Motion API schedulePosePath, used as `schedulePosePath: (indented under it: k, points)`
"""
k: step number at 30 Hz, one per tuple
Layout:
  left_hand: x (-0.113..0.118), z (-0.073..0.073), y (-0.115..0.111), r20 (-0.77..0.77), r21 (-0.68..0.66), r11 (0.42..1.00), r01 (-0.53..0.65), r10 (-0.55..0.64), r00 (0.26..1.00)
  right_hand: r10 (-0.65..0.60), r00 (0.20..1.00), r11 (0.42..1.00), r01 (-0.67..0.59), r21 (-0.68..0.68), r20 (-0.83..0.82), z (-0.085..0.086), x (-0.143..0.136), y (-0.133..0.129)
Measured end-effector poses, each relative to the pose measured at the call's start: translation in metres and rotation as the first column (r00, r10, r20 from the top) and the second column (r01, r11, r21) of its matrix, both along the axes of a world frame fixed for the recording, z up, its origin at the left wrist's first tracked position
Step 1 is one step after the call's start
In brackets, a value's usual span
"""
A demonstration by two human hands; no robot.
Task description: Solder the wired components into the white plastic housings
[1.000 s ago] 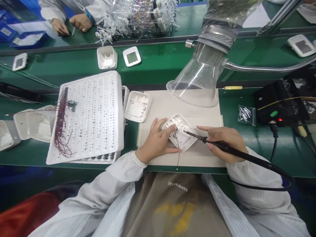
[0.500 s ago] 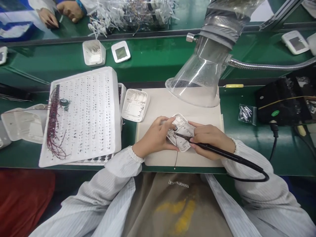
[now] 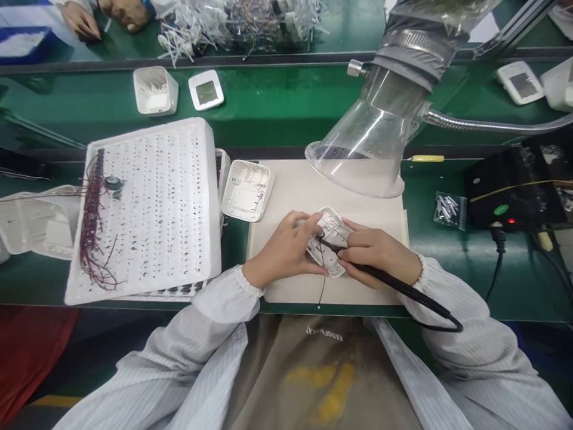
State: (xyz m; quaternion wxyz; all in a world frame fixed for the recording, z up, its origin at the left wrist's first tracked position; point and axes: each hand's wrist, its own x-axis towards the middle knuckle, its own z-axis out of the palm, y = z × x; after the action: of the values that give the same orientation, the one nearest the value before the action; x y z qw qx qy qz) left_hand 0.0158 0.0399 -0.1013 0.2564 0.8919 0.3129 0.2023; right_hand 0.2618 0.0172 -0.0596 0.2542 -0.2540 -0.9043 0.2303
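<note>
A white plastic housing [image 3: 333,263] lies tilted on the pale work mat [image 3: 290,185], its ribbed inside facing up. My left hand [image 3: 289,248] grips its left edge, thumb below and fingers above. In my right hand [image 3: 378,254] is a black soldering iron [image 3: 389,279], held like a pen. Its tip reaches into the housing beside my left fingertips; whether it touches anything is too small to tell. A thin dark wire [image 3: 322,289] hangs from the housing over the mat. Beside my left hand stands a second open white housing [image 3: 248,190].
On the left a white foam tray [image 3: 156,203] carries small parts and a bundle of red wires [image 3: 92,221]. A clear fume hood [image 3: 364,143] hangs above the mat. Rightward are a bag of metal pieces [image 3: 450,210] and a black soldering station [image 3: 501,188]. Another person's hands [image 3: 128,13] show top left.
My right hand and the soldering iron have shifted slightly left, and the iron's cable with them. The view has moved a little. A red light now shows on the black station.
</note>
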Motion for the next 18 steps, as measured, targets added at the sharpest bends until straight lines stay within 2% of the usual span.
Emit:
schedulePosePath:
  k: [5,11,18]
  points:
    - [0.0,-0.003,0.001,0.041,0.03,0.999,0.014,-0.015,0.999,0.008,1.0,1.0,-0.008,-0.02,0.019,0.0,0.001,0.0]
    - [-0.002,-0.009,-0.002,0.095,0.149,0.989,-0.011,-0.003,0.995,0.018,1.0,1.0,-0.018,0.0,0.016,0.0,0.001,0.0]
    - [-0.002,-0.012,-0.001,0.071,0.178,0.984,-0.01,-0.002,0.997,0.001,0.999,1.0,-0.001,0.014,0.032,-0.004,0.004,0.0]
